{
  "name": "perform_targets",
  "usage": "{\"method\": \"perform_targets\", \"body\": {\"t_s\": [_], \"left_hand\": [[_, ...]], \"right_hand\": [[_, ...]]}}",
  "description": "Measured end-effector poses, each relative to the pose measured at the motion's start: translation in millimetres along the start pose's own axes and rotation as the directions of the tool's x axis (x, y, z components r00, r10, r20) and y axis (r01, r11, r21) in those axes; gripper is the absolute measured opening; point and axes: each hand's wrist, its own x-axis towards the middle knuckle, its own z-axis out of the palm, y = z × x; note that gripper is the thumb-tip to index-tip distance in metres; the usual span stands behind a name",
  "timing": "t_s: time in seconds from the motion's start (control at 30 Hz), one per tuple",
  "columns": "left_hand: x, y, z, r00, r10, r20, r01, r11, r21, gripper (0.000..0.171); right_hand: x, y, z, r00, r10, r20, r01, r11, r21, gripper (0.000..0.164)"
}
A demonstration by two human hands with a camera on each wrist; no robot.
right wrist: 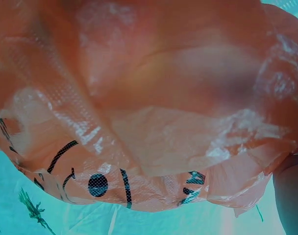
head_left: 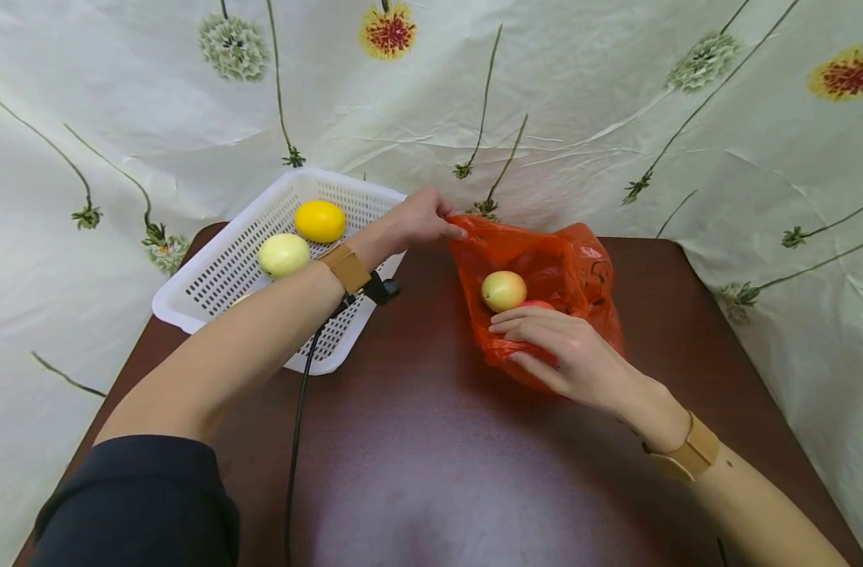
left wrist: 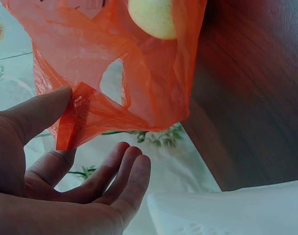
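Observation:
A red plastic bag (head_left: 594,283) stands on the table with its mouth spread. My left hand (head_left: 426,219) pinches its far left corner; in the left wrist view, the thumb and index finger grip the bag's handle (left wrist: 78,115) while the other fingers stay apart from it. At the near rim is my right hand (head_left: 569,350), its fingers and thumb around the plastic. Inside the bag lies a yellow fruit with a reddish blush (head_left: 504,291). A red item (head_left: 538,304) beside it is mostly hidden by the right hand. Bag plastic fills most of the right wrist view.
On the left, a white perforated basket (head_left: 226,268) holds a bright yellow lemon-like fruit (head_left: 320,221) and a pale yellow-green fruit (head_left: 284,255). My left forearm crosses over it. A black cable (head_left: 298,441) runs down the brown table (head_left: 417,457). Flower-printed cloth (head_left: 580,94) hangs behind.

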Motion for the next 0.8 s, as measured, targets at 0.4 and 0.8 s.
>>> {"method": "perform_targets", "body": {"t_s": [0.4,0.8], "left_hand": [[-29.6,2.5,-7.5,0.999,-0.009,0.038,0.013,0.993,-0.113,0.031],[-60.5,9.7,-17.1,0.998,0.043,0.040,-0.035,0.984,-0.173,0.025]], "right_hand": [[2,-9,-10,0.997,0.017,-0.075,-0.013,0.998,0.054,0.037],[17,-29,-26,0.993,0.020,-0.119,-0.003,0.991,0.134,0.030]]}}
